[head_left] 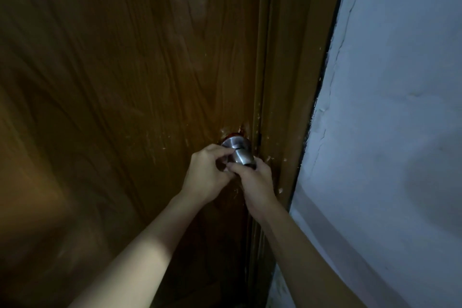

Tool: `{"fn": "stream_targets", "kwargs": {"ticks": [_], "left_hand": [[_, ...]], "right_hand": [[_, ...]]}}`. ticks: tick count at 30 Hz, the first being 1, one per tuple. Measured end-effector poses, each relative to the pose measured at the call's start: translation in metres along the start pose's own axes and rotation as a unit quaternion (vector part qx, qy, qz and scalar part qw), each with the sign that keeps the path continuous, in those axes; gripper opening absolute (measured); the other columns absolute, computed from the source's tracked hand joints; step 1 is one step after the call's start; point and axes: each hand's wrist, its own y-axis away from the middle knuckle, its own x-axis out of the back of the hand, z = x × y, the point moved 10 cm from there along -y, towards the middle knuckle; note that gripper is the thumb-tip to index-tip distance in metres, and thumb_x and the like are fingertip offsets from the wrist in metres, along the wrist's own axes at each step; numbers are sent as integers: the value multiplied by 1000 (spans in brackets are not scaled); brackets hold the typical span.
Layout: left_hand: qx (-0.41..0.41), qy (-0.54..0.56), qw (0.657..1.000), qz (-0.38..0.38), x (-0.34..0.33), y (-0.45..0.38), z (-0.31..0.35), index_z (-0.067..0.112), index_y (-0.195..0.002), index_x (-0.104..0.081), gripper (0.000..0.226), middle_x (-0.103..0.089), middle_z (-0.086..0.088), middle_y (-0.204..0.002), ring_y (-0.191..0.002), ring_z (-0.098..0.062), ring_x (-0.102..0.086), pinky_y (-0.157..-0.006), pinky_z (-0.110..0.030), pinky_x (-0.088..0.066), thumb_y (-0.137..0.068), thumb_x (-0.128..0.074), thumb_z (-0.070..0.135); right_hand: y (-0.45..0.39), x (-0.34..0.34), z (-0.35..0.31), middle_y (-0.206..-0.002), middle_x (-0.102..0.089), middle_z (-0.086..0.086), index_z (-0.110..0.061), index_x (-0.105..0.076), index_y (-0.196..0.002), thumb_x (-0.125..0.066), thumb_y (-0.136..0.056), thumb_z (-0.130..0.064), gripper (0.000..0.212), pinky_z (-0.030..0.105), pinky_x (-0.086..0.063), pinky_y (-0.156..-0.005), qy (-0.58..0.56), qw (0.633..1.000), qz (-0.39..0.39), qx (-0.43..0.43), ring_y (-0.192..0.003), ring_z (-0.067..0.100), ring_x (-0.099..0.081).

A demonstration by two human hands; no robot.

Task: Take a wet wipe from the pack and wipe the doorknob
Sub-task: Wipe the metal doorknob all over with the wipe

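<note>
We close both hands on the metal doorknob [238,151] at the right edge of a brown wooden door [125,82].

Our left hand [208,175] curls its fingers against the knob's left side; our right hand [255,182] wraps it from below, fingers bent tight. In the dim light we cannot tell whether either hand grips a wipe. A pale wall [387,132] stands right of the door frame [287,107].

The doorknob [239,151] sits on the door [120,97] near its right edge, with the door frame [292,87] just right of it and the wall [400,132] beyond, while the left hand [207,174] touches the knob's left side and the right hand [255,182] its lower front.
</note>
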Motion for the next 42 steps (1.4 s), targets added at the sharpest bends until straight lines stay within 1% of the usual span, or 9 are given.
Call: {"fn": "stream_targets", "kwargs": {"ticks": [3,5,10,14,19,27,35,39,42], "left_hand": [[2,13,1000,-9,0,1,-1,13,-118,-59,45,-60,-3,-114,-97,-6,-54,-72,-3,-41,-75,-70,11],[0,13,999,-29,-2,4,-3,15,-124,-53,54,-57,-1,-115,-103,-9,-54,-77,-7,-39,-74,-72,16],[67,83,991,-87,-2,32,-26,25,-131,-45,75,-56,12,-112,-102,4,-52,-83,-9,-43,-65,-79,32],[169,296,924,-174,-16,53,-32,19,-121,-54,59,-67,3,-106,-93,-5,-65,-73,-17,-52,-66,-68,34],[219,391,888,-99,-6,47,-40,20,-106,-63,43,-70,-8,-100,-90,-19,-68,-75,-27,-56,-65,-71,17],[233,419,865,-150,-13,49,-40,6,-98,-67,19,-65,0,-77,-65,-6,-58,-62,-18,-44,-84,-54,7],[304,518,799,-29,-9,37,-46,9,-109,-58,24,-66,-11,-105,-94,-21,-66,-76,-30,-53,-88,-49,5],[377,461,801,67,-12,29,-52,9,-102,-62,18,-69,-9,-96,-77,-15,-64,-60,-24,-49,-87,-57,18],[392,387,828,107,-13,23,-53,10,-99,-63,20,-68,-10,-98,-74,-15,-61,-54,-23,-46,-84,-62,23]], "right_hand": [[8,-10,16,-118,-65,17,0,-57,-118,-65,-77,-2,42,37,-47,-97,-201,975,-64,-66,-109,25,-61],[20,-15,24,-121,-64,13,-3,-60,-117,-64,-79,-8,39,39,-44,-100,-220,967,-103,-81,-113,23,-60],[40,2,25,-109,-69,9,-10,-68,-104,-53,-89,-14,22,35,-53,-88,-52,994,-98,-10,-104,21,-64],[49,5,-6,-99,-72,-2,-18,-71,-98,-57,-87,-18,17,22,-53,-72,128,980,-98,121,-92,9,-66],[51,6,-30,-87,-75,-6,-20,-74,-89,-64,-83,-14,13,13,-48,-62,159,968,-72,180,-79,4,-67],[49,30,-52,-81,-74,-9,-16,-71,-95,-58,-87,-12,16,16,-52,-58,106,970,31,217,-76,6,-67],[46,46,-72,-75,-71,1,-21,-58,-85,-57,-88,-10,11,19,-53,-54,51,961,140,232,-59,8,-66],[46,43,-87,-78,-68,6,-18,-55,-87,-55,-90,-11,8,15,-48,-44,163,927,195,274,-57,14,-66],[58,30,-96,-88,-63,9,-11,-60,-97,-59,-88,-15,11,12,-40,-52,382,824,254,334,-71,17,-61]]}}
